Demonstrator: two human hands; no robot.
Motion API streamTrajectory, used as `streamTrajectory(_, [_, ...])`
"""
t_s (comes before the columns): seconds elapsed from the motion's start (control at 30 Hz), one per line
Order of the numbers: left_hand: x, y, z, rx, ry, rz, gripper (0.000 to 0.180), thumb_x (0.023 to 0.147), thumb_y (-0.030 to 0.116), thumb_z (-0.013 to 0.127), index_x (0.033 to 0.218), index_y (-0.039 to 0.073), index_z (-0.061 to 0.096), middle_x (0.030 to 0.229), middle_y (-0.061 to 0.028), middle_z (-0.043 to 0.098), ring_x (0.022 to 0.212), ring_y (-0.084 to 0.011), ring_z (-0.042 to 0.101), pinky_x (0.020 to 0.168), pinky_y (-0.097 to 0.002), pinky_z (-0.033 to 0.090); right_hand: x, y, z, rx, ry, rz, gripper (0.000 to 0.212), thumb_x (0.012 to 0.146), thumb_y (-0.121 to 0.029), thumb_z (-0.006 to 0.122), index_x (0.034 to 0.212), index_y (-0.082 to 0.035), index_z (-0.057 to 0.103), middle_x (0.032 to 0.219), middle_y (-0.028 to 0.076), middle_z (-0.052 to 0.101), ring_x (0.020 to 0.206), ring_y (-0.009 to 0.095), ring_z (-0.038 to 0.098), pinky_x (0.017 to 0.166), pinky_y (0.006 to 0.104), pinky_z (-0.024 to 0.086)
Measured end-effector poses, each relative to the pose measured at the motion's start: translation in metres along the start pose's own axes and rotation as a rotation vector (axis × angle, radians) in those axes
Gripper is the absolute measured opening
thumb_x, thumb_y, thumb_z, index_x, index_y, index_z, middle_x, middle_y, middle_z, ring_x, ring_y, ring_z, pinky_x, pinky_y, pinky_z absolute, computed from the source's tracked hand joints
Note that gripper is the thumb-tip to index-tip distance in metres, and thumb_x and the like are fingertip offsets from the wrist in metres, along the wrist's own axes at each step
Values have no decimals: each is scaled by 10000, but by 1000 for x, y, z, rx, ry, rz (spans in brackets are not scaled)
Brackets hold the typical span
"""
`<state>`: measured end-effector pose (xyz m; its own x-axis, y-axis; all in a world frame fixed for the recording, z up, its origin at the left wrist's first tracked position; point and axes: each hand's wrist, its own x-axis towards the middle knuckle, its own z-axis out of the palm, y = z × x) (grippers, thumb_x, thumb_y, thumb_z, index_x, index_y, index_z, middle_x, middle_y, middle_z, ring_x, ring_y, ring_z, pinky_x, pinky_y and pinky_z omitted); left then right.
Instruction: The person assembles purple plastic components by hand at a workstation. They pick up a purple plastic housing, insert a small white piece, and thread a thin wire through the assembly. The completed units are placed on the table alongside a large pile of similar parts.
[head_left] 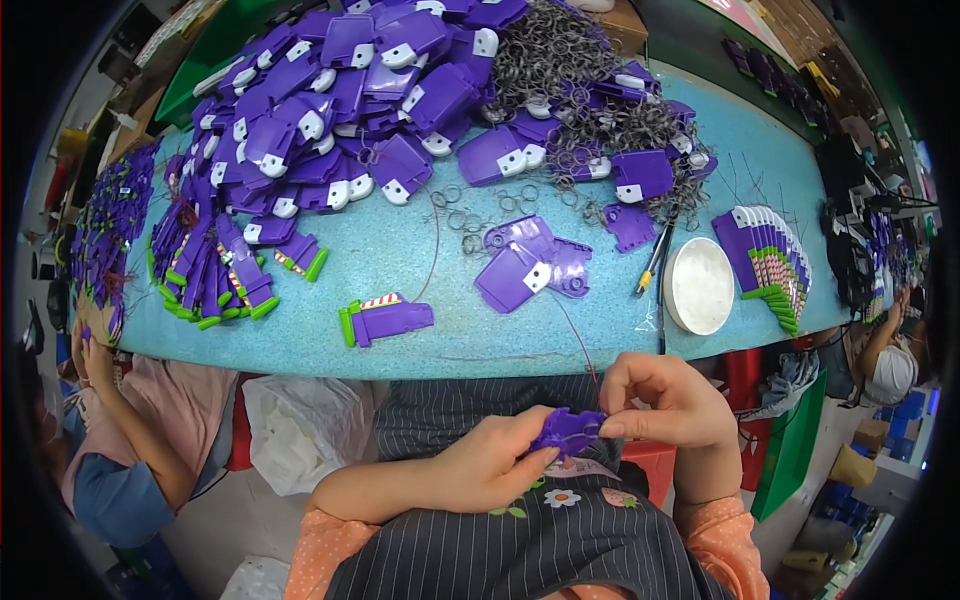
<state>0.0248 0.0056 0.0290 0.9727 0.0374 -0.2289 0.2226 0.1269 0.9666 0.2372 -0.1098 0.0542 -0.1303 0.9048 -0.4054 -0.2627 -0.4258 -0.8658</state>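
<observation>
My left hand [488, 458] is closed around a small purple plastic shell [566, 433], held above my lap with its hollow side up. Thin metal, perhaps part of a wire coil, shows in the hollow. At the shell's right end, my right hand [668, 402] has thumb and fingers pinched together; what they grip is too small to make out. A thin red wire [579, 340] runs from the purple housings [512, 280] on the table down to the fingers. Left of those lies a purple and green piece with a striped strip [390, 321], its own red wire curving up.
Purple and white housings [350, 100] are heaped at the back left, beside tangled metal coils [560, 60]. Finished-looking purple-green pieces [770, 262] fan out at right, near a white oval dish [698, 288] and a yellow-black cutter [648, 270]. Another person's arm [140, 430] is at left.
</observation>
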Motion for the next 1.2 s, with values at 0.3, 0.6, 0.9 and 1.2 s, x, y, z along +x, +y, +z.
streamTrajectory(0.3, [-45, -21, 9, -690, 188, 185, 289, 952, 19, 375, 1237, -28, 356, 1188, -247, 544, 1100, -335, 567, 942, -416, 459, 80, 2, 15, -932, 670, -520, 350, 736, -169, 750, 998, -10, 580, 837, 64, 573, 733, 172, 561, 619, 276, 457])
streamTrajectory(0.6, [-34, -44, 12, -822, 253, -72, 477, 907, -47, 431, 1355, 10, 279, 1285, -179, 477, 1142, -268, 537, 961, -389, 450, 56, 16, 30, -761, 664, -383, 215, 793, -38, 662, 968, -5, 542, 819, 104, 589, 698, 212, 588, 579, 306, 473])
streamTrajectory(0.9, [-24, -30, 24, -730, 232, -93, 469, 866, -74, 463, 1310, -5, 330, 1134, -101, 546, 1053, -143, 562, 870, -282, 478, 23, 44, 45, -123, 219, -172, 289, 814, 10, 633, 1102, 10, 608, 1118, 108, 534, 705, 63, 563, 545, 184, 449])
streamTrajectory(1.2, [-26, -30, 28, -435, 236, -96, 350, 914, 19, 465, 1246, -14, 359, 1093, -115, 547, 981, -164, 588, 815, -295, 484, 22, 53, 52, -188, 294, -247, 313, 805, 22, 648, 1111, 25, 581, 1134, 105, 522, 655, 43, 546, 521, 172, 425])
